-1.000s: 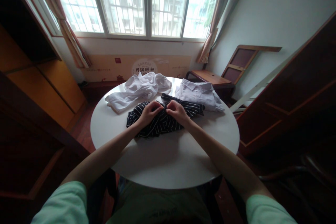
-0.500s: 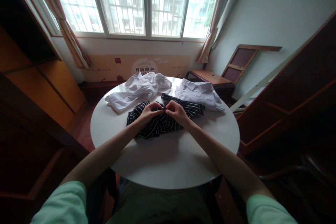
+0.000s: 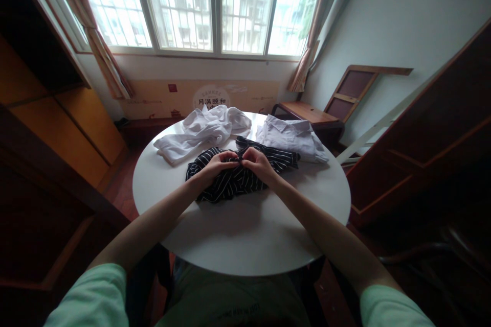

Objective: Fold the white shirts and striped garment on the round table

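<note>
Striped shirt stays pinched between both hands, unmoved.

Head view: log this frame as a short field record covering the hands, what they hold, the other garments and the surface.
left hand: pinching a fold of the striped garment
right hand: pinching the same fold, fingertips meeting the left hand's
striped garment: dark with thin white stripes, crumpled, lying on the table
white shirt: bunched, behind and left of the striped garment
pale collared shirt: folded, behind and to the right
table: round, white; near half bare
background: barred window, curtains, wooden furniture at both sides
</note>
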`<state>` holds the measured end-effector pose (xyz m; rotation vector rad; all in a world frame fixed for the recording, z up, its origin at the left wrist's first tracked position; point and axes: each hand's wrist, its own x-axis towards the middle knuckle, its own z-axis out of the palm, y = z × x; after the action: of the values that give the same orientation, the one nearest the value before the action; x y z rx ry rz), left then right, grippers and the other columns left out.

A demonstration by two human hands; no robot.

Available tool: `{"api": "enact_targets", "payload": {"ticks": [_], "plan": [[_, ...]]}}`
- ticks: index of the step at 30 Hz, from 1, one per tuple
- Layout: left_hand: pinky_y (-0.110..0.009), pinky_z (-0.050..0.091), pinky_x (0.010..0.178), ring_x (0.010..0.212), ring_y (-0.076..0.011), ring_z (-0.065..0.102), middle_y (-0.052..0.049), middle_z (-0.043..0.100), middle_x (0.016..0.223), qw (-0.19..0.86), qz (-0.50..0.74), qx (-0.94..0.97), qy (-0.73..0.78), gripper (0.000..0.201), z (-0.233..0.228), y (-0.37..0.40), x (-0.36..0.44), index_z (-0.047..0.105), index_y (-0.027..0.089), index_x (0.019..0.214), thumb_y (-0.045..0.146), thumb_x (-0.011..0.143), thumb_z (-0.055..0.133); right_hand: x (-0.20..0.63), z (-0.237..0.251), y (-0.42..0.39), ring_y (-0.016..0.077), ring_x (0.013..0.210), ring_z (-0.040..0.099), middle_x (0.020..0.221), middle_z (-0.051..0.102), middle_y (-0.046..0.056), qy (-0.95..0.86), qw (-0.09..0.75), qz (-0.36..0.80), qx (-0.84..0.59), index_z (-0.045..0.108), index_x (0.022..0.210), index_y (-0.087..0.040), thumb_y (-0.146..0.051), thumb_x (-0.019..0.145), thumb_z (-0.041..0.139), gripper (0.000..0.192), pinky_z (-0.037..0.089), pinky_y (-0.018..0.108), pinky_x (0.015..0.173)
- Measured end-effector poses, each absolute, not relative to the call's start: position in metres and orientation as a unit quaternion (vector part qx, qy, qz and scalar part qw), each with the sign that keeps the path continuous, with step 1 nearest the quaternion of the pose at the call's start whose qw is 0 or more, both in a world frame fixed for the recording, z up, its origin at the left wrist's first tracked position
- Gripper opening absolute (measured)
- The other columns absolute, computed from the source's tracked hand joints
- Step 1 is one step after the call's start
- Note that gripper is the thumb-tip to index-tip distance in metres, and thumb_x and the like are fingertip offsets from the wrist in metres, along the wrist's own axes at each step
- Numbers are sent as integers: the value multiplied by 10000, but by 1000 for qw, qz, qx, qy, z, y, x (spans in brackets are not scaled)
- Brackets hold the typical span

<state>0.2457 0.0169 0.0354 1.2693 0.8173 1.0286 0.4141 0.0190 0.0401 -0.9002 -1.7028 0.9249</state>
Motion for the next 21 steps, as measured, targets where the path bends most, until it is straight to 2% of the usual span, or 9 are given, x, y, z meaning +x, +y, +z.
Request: {"api": "enact_targets", "payload": {"ticks": [11, 21], "plan": [[-240, 427, 728, 715, -98, 556, 24, 599, 794, 612, 450, 556, 337, 302, 39, 13, 246, 609, 161, 810, 216, 547, 745, 412, 44, 17, 100, 555, 442, 577, 499, -52, -691, 484, 405, -352, 488, 641, -186, -264, 615, 590, 130, 342, 244, 553], [-230, 427, 700, 705, -101, 557, 34, 589, 752, 638, 454, 544, 303, 250, 41, 8, 246, 596, 169, 786, 177, 566, 715, 412, 49, 15, 103, 554, 462, 574, 506, -49, -659, 470, 478, -340, 477, 639, -197, -271, 604, 588, 138, 376, 253, 571]]}}
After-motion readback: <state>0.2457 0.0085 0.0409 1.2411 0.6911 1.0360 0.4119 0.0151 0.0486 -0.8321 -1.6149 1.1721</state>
